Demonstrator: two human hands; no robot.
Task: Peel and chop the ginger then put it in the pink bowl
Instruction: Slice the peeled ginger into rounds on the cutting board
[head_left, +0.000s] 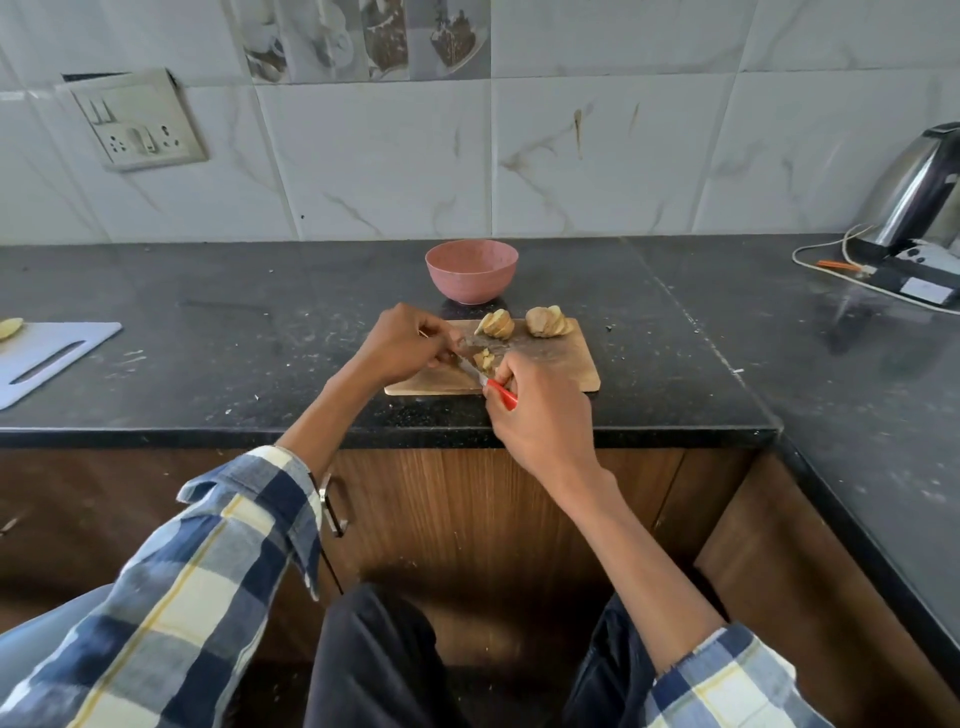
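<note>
Sleeves: your checked sleeves (208, 587) are rolled back from both forearms, nearest the camera, above your dark trousers.
Cabinet: brown wooden cabinet doors (467, 509) with a metal handle (332, 512) stand below the counter edge.
Right hand: your right hand (540, 410) is curled around the red handle of the knife (491, 387); the handle's end pokes out below your fingers and the blade angles up and to the left across the board.
Left hand: your left hand (402, 343) is over the board's left end with fingers bent, their tips at the blade beside the chopped bits; whether they pinch the blade or a ginger piece you cannot tell from here.
Chopped ginger: a small heap of chopped ginger (484, 358) lies on the board, touching the blade, between your two hands.
Board: the wooden chopping board (566, 371) lies flat near the counter's front edge.
Sliced ginger: two sliced ginger chunks (497, 325) sit at the board's far edge, slices fanned, the second just to the right of the first.
Pink bowl: the pink bowl (471, 270) stands upright on the counter just behind the board; its inside is hidden.
Counter: the dark stone counter (234, 332) carries pale specks.
Left side: a white cutting board (47, 358) lies well apart to the left, a pale scrap on its far corner.
Right side: a steel kettle (919, 192) with cords sits far right.
Wall: a socket plate (140, 122) hangs on the marbled tiles.
</note>
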